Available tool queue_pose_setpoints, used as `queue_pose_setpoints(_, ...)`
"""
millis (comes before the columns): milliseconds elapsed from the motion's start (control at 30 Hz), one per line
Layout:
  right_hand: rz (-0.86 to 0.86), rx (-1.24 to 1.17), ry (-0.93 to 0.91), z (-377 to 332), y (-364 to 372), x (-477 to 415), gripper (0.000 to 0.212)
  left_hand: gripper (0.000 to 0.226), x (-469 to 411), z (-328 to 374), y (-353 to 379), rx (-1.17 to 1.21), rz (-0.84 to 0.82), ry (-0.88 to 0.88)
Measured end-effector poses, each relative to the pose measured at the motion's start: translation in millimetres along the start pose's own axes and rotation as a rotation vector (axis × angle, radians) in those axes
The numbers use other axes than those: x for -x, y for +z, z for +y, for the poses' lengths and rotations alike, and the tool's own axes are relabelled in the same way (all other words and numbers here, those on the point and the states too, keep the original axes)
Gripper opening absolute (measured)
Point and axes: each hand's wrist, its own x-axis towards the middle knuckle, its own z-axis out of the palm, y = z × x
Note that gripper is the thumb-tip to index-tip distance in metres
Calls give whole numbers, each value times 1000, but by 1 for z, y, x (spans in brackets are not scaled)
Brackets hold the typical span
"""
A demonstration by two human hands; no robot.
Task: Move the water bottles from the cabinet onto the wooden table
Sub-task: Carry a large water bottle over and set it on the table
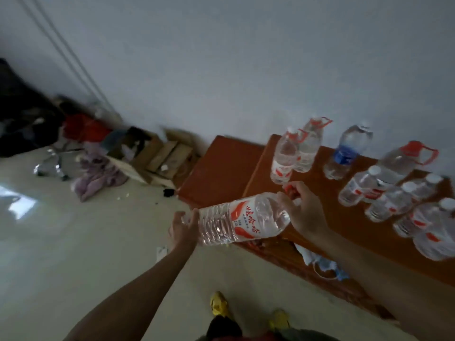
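Note:
A large clear water bottle [242,219] with a red-and-white label lies nearly level in the air by the left end of the wooden table [317,193]. My right hand [304,209] grips its neck and red handle. Under its base, my left hand [183,228] supports it with the fingers curled round the bottom. Several water bottles stand on the table: two tall ones with red handles [295,153], a blue-labelled one [346,152], a big jug with a red handle [403,163] and smaller white-capped ones [391,198]. The cabinet is out of view.
A lower brown board or bench [221,173] adjoins the table's left end. Cardboard boxes [157,153], clothes and clutter [98,173] lie along the wall on the pale floor. Cloth and blue cord [322,264] hang at the table's front edge. My yellow shoes [219,305] are below.

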Motion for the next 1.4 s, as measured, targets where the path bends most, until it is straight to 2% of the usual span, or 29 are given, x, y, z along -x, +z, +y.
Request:
queue_pose_setpoints(133, -172, -26, -161, -65, 70, 19, 56, 56, 11, -65, -90, 39, 190, -113)
queue_pose_setpoints(200, -282, -20, -247, -106, 117, 38, 52, 56, 19, -108, -143, 77, 287, -192)
queue_pose_setpoints(333, -419, -25, -353, -166, 201, 77, 46, 58, 38, -184, -227, 117, 381, -307)
queue_pose_setpoints(400, -501, -42, -399, -202, 258, 110, 50, 59, 48, -232, -281, 127, 447, -371)
queue_pose_setpoints(500, -624, -77, -443, -259, 338, 171, 39, 59, 67, -303, -359, 131, 562, -479)
queue_pose_setpoints(600, -732, -120, -477, -309, 402, 226, 40, 57, 85, -361, -426, 188, 687, -580)
queue_pose_setpoints(767, -845, -112, -588, -380, 496, 275, 22, 54, 103, -435, -492, 275, 833, -695)
queue_pose_setpoints(933, -1013, -87, -670, -435, 596, 323, 12, 53, 104, -503, -539, 348, 949, -838)
queue_pose_setpoints(1267, -1366, -81, -868, -594, 801, 432, 18, 78, 83, -604, -672, 455, 1283, -1072)
queue_pose_setpoints(1400, -1543, -21, -992, -642, 857, 500, 18, 75, 102, -639, -705, 508, 1391, -1247)
